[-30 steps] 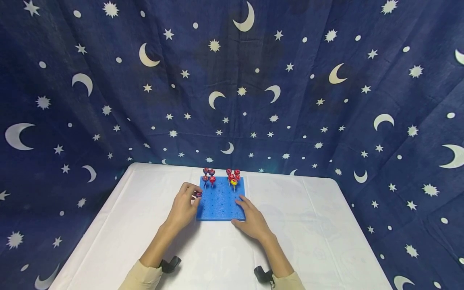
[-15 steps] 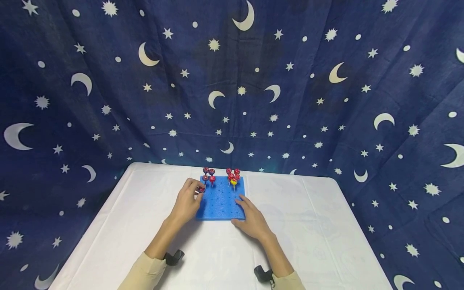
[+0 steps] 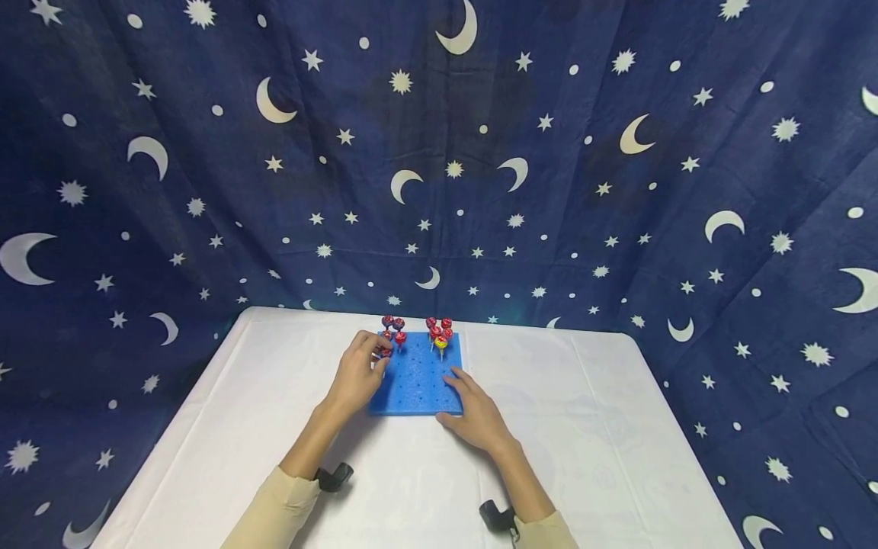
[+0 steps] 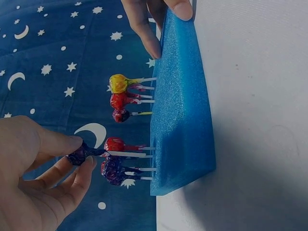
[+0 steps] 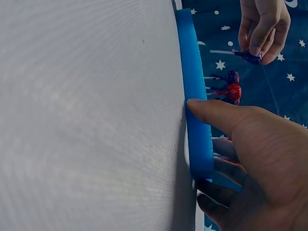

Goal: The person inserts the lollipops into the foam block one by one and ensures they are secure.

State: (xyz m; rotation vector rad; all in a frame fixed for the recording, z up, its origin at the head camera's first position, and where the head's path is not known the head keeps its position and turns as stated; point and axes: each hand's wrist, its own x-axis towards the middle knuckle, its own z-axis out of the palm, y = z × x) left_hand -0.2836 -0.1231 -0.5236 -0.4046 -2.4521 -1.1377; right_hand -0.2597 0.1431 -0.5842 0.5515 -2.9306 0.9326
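Note:
My left hand (image 3: 355,377) pinches a lollipop in a dark purple wrapper (image 4: 77,157) by its head, between thumb and fingers. Its white stick points toward a blue foam block (image 3: 411,385) with rows of small holes; the left wrist view shows the stick's end short of the block's face. My right hand (image 3: 476,412) holds the block's near right corner, thumb (image 5: 204,108) against the front side and fingers over the right edge. Two groups of lollipops stand in the block's far part: purple and red ones (image 3: 400,338) at left, red ones and a yellow one (image 3: 441,344) at right.
A white cloth covers the table (image 3: 583,442) under the block. Behind it hangs a dark blue curtain (image 3: 439,152) with moons and stars. A small black device (image 3: 334,478) is strapped to each wrist.
My left hand has moved away from me and slightly right with the lollipop, from the block's left edge to beside the left group. The right hand stays in place on the block.

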